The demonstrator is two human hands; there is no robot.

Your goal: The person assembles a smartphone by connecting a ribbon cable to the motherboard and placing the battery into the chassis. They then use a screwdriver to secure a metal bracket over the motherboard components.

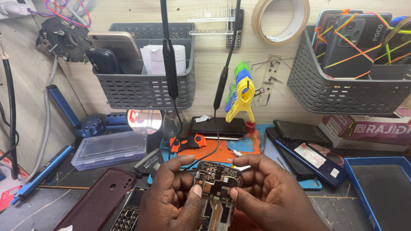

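Hands: left hand [171,194] and right hand [274,194] meet at bottom centre of the frame.
Thing held: opened phone [216,184], circuit board showing, pinched between both.
Grip: each hand clenched on the phone's edge, thumbs pressing its face.
Axis: long axis runs top to bottom of the frame; both hands equally near.
Tabletop [55,205]: maroon case [96,201], keypad phone [128,211], clear plastic box [110,148] at left.
Room: grey baskets [145,90] on the wall above.

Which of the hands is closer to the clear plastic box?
Left. The left hand is just right of and below the clear plastic box; the right hand is farther right, past the circuit board.
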